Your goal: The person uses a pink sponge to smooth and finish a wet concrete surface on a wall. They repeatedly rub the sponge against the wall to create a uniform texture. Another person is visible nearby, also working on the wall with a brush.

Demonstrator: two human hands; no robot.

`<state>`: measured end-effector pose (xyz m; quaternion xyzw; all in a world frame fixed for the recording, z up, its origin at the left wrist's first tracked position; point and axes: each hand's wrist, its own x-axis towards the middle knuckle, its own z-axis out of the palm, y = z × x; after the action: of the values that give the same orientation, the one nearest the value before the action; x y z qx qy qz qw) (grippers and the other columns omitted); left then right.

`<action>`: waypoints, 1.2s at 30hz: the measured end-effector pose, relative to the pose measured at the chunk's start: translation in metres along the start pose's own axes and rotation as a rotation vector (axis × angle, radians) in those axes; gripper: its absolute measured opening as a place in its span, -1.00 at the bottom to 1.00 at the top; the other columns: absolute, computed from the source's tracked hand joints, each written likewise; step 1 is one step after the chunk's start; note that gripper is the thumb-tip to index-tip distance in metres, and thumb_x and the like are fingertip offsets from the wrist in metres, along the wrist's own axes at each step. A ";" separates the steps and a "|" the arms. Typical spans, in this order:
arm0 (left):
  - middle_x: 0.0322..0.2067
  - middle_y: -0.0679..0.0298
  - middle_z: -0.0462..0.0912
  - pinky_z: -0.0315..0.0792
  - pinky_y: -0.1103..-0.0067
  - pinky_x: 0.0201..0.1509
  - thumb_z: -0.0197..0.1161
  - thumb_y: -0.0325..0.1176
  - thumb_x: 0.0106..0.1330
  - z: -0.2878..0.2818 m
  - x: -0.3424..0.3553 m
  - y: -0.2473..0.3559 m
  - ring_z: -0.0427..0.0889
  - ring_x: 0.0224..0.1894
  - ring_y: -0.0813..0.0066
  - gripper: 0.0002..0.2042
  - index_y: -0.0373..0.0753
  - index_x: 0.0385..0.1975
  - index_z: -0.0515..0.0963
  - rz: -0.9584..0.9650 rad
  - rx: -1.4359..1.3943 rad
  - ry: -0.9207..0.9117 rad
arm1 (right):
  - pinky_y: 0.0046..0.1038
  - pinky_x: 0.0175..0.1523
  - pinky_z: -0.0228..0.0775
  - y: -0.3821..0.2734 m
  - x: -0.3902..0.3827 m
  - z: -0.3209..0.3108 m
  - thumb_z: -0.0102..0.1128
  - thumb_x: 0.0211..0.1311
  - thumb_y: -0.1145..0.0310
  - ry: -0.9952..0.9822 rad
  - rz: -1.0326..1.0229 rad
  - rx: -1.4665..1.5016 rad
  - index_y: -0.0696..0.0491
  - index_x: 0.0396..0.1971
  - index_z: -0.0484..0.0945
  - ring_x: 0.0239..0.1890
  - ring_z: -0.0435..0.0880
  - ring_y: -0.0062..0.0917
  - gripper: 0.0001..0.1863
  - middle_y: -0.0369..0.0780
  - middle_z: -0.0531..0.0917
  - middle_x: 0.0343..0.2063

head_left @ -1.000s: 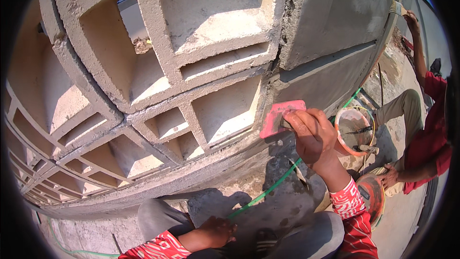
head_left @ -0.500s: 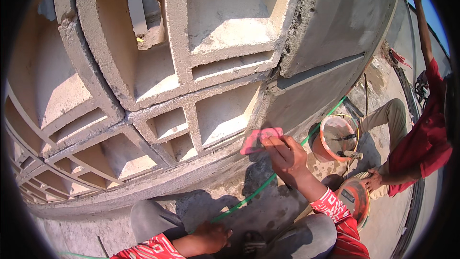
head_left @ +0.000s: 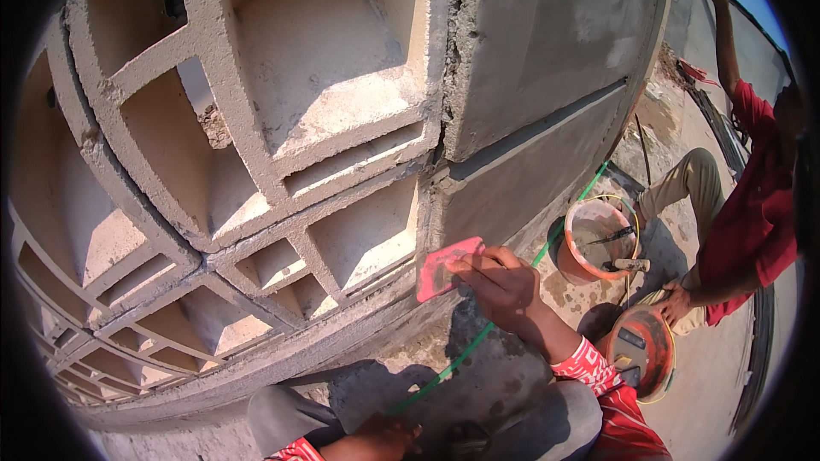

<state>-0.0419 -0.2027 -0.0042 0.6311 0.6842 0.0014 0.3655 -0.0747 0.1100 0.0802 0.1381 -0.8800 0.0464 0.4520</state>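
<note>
In shadow, left hand (head_left: 386, 438) indistinct

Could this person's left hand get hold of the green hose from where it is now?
Probably yes: the left hand is low, close to the green hose, and nothing visible blocks the way. Whether its fingers are free is too dark to tell.

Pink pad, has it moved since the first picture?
Yes, down: measured against the hollow blocks, the pad sits lower now.
</note>
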 end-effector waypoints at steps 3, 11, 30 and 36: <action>-0.14 0.02 0.71 0.51 0.13 -0.08 0.14 -0.14 0.37 0.030 0.004 -0.007 0.69 -0.12 0.00 -0.67 -0.25 -0.08 0.63 -0.113 0.052 0.096 | -0.44 -0.24 0.62 -0.005 -0.017 -0.002 0.32 -0.09 0.58 -0.079 -0.011 0.146 -0.01 -0.13 0.71 -0.25 0.67 -0.41 -0.58 -0.33 0.71 -0.19; -0.21 -0.01 0.71 0.50 0.15 -0.05 0.15 -0.04 0.37 0.044 0.014 -0.022 0.67 -0.05 0.04 -0.54 -0.25 0.10 0.57 0.030 0.047 -0.052 | -0.43 -0.21 0.63 0.011 0.030 -0.016 0.27 -0.03 0.62 0.145 0.106 0.007 -0.07 0.00 0.69 -0.14 0.67 -0.39 -0.50 -0.35 0.71 -0.14; 0.22 0.02 0.53 0.36 0.16 0.30 -0.06 0.11 0.53 -0.002 0.011 0.004 0.47 0.31 0.05 -0.40 -0.19 0.37 0.36 -0.268 0.022 -0.200 | -0.32 -0.05 0.60 0.012 0.035 -0.028 0.22 0.01 0.44 0.091 0.053 -0.246 -0.06 -0.09 0.75 -0.12 0.64 -0.34 -0.61 -0.36 0.71 -0.09; -0.10 -0.04 0.66 0.45 0.09 -0.01 0.08 0.01 0.43 0.053 0.014 -0.017 0.63 -0.02 -0.03 -0.49 -0.29 0.17 0.50 -0.189 0.029 0.042 | -0.40 -0.12 0.61 0.010 0.035 -0.055 0.26 -0.04 0.52 0.120 0.219 -0.134 -0.03 -0.21 0.77 -0.16 0.66 -0.40 -0.67 -0.35 0.73 -0.23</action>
<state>-0.0290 -0.2187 -0.0583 0.5686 0.7483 -0.0296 0.3403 -0.0541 0.1241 0.1417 0.0078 -0.8622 0.0447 0.5045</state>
